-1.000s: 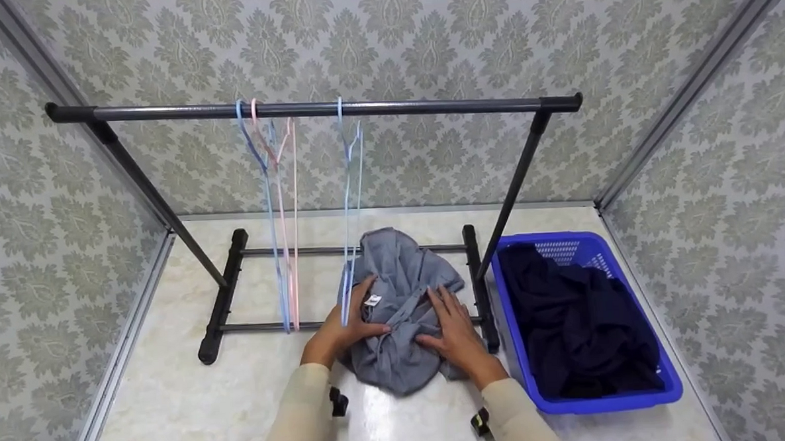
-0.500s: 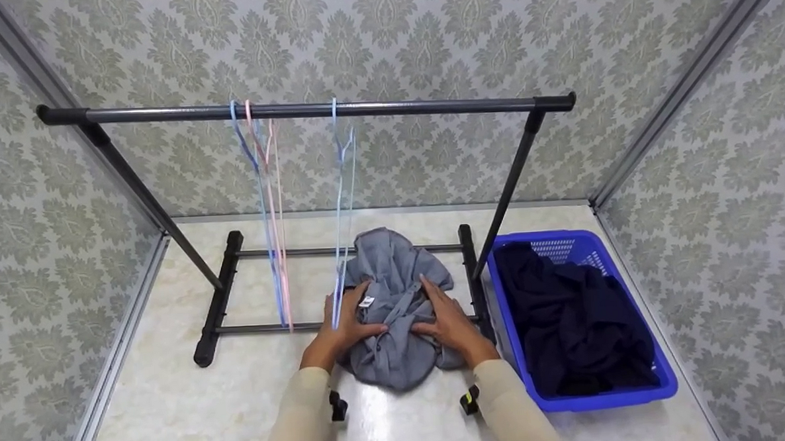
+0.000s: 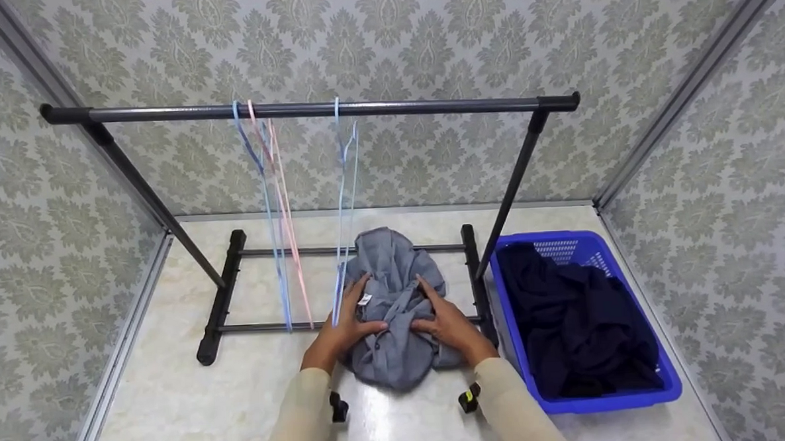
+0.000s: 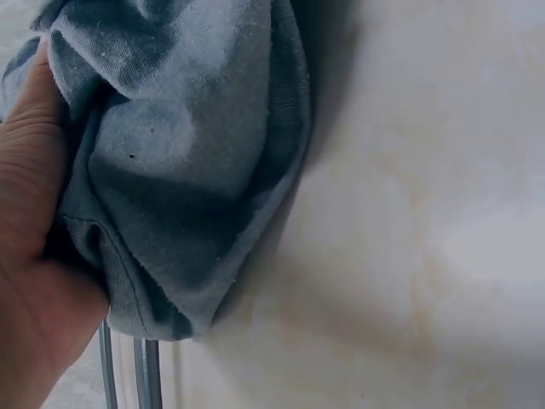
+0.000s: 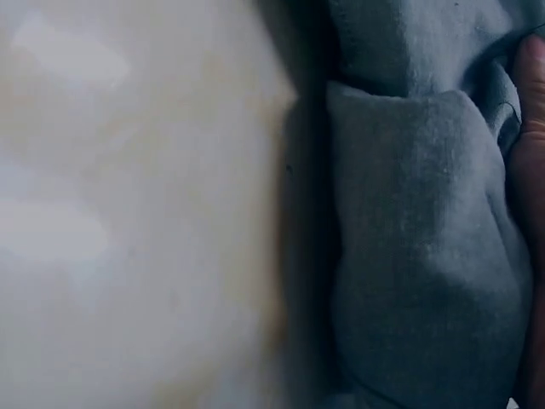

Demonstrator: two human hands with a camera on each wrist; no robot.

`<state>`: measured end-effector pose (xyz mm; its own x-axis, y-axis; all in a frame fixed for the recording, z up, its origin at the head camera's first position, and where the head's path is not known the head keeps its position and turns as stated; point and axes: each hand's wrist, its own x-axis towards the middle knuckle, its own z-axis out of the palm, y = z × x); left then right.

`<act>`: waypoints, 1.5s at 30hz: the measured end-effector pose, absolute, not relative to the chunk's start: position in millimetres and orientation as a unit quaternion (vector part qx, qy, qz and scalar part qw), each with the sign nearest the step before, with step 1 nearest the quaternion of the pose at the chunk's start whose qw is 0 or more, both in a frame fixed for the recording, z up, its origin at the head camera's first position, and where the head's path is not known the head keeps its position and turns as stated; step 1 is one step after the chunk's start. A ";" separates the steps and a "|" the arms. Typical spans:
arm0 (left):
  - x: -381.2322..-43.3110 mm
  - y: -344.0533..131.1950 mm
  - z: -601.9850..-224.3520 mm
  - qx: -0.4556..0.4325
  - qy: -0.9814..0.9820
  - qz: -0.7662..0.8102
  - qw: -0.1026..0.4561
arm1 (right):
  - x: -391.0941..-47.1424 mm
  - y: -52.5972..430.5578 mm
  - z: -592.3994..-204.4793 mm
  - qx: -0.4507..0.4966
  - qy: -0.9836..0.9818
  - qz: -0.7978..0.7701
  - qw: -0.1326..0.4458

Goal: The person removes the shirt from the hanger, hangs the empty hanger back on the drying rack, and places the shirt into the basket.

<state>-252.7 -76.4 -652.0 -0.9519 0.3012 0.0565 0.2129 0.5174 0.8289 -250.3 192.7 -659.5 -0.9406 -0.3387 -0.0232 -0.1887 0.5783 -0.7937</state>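
A crumpled grey garment (image 3: 398,353) with a small white label lies bunched on the floor, across the foot bars of a clothes rack. My left hand (image 3: 345,325) rests against its left side, thumb on top and fingers spread along the cloth. From the right, my right hand (image 3: 451,324) presses on it in the same way, thumb toward the middle. In the left wrist view my thumb lies along a fold of the garment (image 4: 187,145). The right wrist view has the garment's rounded bulge (image 5: 426,247) beside the edge of my hand. Some fingers are hidden by cloth.
The black clothes rack (image 3: 427,107) stands over the work. On its bar hang a blue hanger (image 3: 269,212), a pink hanger (image 3: 290,225) and another blue hanger (image 3: 340,203) before my left hand. A blue basket (image 3: 514,348) of dark clothes stands at the right.
My right hand has moved left, bringing the two hands closer together. The grey garment is squeezed into a narrower bundle. The pink hanger has swung on the bar.
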 end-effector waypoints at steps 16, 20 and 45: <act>-256.8 -62.2 -649.0 0.170 0.841 0.513 0.008 | -255.7 187.2 -652.8 -0.151 0.841 -0.509 0.100; -256.5 -58.3 -646.5 0.168 0.832 0.528 0.003 | -255.2 184.5 -647.2 -0.163 0.820 -0.539 0.101; -230.0 -41.0 -585.1 0.211 0.799 0.562 -0.027 | -219.6 193.6 -584.2 -0.127 0.776 -0.613 0.078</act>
<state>-230.0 -41.0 -585.1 -0.9095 0.3072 0.2801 0.3675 0.2794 0.8870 -219.6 193.6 -584.2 -0.9555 -0.2932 0.0341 -0.1007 0.2151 -0.9714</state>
